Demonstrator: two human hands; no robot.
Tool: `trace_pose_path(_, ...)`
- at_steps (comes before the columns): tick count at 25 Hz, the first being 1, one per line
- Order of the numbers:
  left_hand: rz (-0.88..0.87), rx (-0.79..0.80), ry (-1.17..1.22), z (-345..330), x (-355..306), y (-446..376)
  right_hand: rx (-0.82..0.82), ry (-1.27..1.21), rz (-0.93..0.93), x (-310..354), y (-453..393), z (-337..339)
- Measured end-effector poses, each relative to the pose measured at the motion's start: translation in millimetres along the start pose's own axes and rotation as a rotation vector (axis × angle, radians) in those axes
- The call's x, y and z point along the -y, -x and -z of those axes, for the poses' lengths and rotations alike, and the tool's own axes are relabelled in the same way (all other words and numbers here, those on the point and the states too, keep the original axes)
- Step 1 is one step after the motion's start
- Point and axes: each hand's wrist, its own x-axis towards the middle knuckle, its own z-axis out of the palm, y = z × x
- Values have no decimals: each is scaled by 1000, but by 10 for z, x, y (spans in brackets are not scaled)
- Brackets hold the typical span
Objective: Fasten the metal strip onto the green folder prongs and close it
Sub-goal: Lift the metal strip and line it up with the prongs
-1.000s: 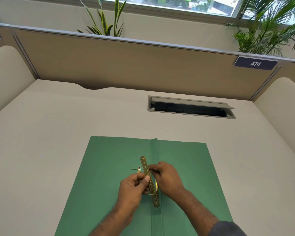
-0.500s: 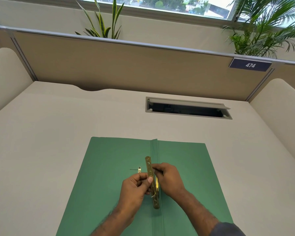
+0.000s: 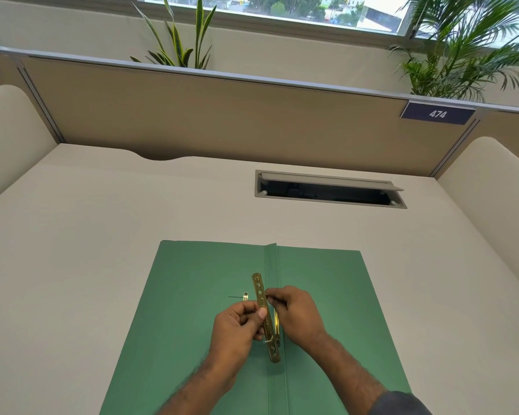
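Lying open and flat on the pale cream bench (image 3: 72, 250), the green paper folder (image 3: 192, 295) fills the space under both hands, its centre fold running away from the person. Just left of the left grip, a small brass clip with a thin dark pin (image 3: 244, 296) rests on the left leaf, apart from the fingers. The left hand (image 3: 237, 330) comes in from the lower left, wrist low, fingers curled, thumb tip pressed against the left edge of the long brass metal strip with punched slots (image 3: 265, 317); its grip is clenched on that strip near the middle. The strip stands between the two hands, tilted slightly left at its far end, over the fold line. A short silver prong (image 3: 269, 341) pokes through the strip near its near end, below both grips. The right hand (image 3: 297, 316) reaches from the lower right, a dark sleeve cuff (image 3: 399, 404) at the forearm, fingertips (image 3: 271, 296) pinched at the strip's right edge toward its far end. Whether they hold the strip itself or a second prong there is too small to tell.
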Motion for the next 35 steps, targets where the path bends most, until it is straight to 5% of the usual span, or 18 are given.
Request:
trace_pose_path(13,53,69,-38,-18,150,-171,-20,-181,-71,-72,88,18)
trace_pose_path(17,-27,153,-274,-37,219,-321,-102,-196,-176,-230,266,64)
trace_pose_path(24,-249,201,-667,-79,176,-366,-2,-291,-218,-277,514,-22)
trace_pose_path(35,-328,200,-848,-58,137,-490,-3,-203,-233,-58,452,64)
